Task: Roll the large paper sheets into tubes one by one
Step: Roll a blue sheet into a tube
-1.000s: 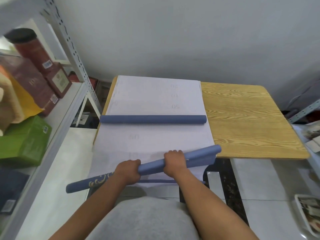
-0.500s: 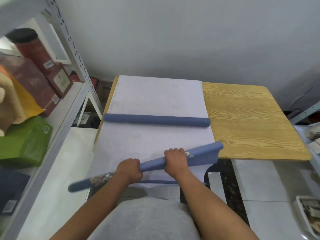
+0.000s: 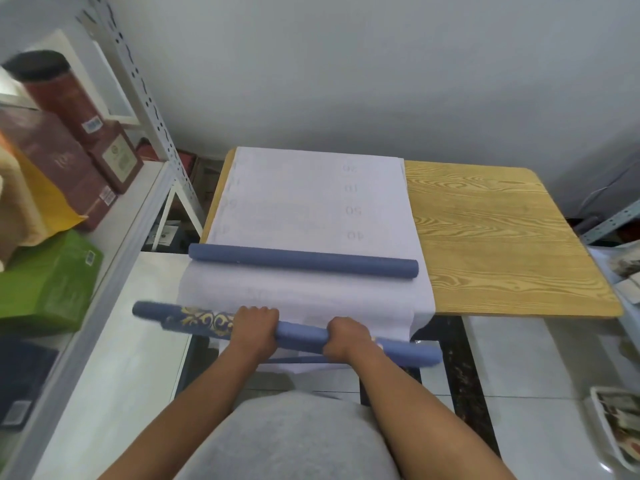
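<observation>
Grey wall is seen behind a wooden table [image 3: 502, 237], whose left half is covered by white paper sheets [image 3: 311, 202] that hang over the near edge. Across these sheets a finished blue tube [image 3: 304, 262] is laid, its long axis running left to right, with the right end slightly nearer. At the near edge a second blue roll [image 3: 301, 336] with gold ornament is held in the air, its long axis also left to right, the left end farther and reaching past the sheets, the right end nearer and past the table's near edge. It is grasped from above by both hands: the left hand [image 3: 255, 325] is curled round it beside the ornament, and the right hand [image 3: 346, 336] is curled round it further right. Boxes are stacked on a metal shelf [image 3: 114, 237] at the left.
</observation>
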